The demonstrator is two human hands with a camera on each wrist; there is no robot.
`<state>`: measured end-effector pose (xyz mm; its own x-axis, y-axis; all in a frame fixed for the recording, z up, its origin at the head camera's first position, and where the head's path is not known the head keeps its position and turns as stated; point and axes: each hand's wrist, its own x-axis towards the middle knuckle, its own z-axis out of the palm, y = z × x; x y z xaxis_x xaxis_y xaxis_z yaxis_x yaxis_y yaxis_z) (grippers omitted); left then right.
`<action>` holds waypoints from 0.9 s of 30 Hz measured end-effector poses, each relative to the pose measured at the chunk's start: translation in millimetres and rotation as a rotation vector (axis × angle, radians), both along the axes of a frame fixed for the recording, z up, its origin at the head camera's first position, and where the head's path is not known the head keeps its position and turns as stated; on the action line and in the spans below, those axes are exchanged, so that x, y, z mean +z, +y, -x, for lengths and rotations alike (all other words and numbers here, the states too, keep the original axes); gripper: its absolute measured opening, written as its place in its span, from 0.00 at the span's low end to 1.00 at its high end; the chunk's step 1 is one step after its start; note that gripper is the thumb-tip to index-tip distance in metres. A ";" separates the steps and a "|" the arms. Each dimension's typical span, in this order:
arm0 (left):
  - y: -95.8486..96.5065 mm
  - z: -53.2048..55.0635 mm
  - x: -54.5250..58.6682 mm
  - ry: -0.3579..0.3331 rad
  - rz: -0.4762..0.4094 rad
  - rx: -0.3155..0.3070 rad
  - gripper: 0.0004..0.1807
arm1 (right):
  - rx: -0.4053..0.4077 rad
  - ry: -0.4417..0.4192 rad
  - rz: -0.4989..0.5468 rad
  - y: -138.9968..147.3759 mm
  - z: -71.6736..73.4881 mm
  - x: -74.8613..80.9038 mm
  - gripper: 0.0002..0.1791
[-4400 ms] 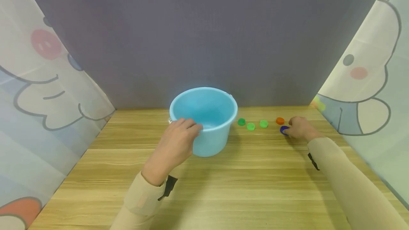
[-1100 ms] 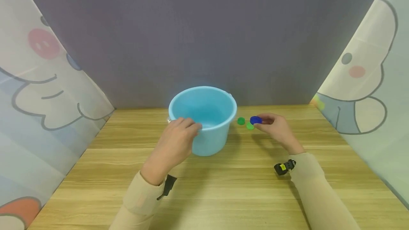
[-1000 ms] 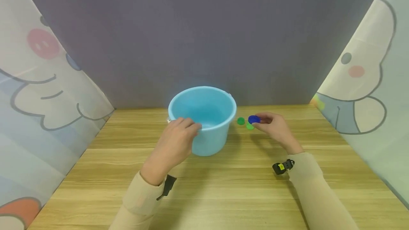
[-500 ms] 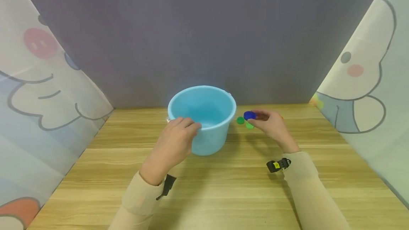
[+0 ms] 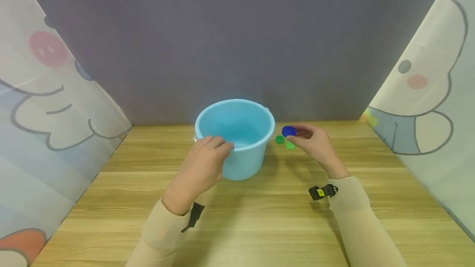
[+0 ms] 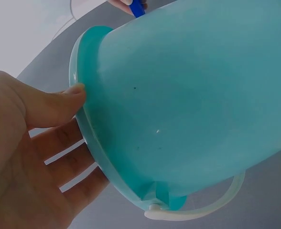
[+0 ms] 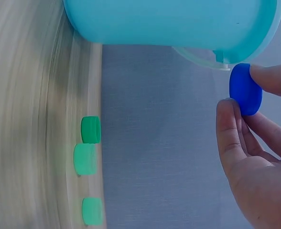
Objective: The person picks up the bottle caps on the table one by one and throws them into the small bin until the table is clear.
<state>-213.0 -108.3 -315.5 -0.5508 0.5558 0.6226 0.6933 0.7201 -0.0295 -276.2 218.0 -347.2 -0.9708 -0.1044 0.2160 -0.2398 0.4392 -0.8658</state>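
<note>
A light blue bucket stands on the wooden table, its mouth facing up. My left hand holds the near left part of its rim; in the left wrist view the thumb lies on the outside and the other fingers reach over the inside. To the right of the bucket, above the table, my right hand pinches a dark blue bottle cap between thumb and fingers. Below that cap lie a dark green cap and a light green cap. A second light green cap shows in the right wrist view.
An orange sliver peeks out behind my right hand in the head view. A grey wall rises at the table's back edge. Cartoon-print curtains hang on both sides. The bucket's white handle hangs at its side.
The right hand has picked the blue cap off the table and carried it left toward the bucket, rising slightly during the last second. The left hand keeps its place on the rim.
</note>
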 end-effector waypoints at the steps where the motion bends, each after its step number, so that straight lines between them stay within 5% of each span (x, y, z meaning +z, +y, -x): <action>1: 0.0 -0.1 0.1 -0.001 -0.001 -0.001 0.11 | -0.002 -0.001 0.001 -0.4 -0.6 0.7 0.31; 27: 0.1 -3.0 0.9 -0.026 0.013 0.004 0.10 | -0.005 0.149 0.011 -7.9 -13.6 12.3 0.27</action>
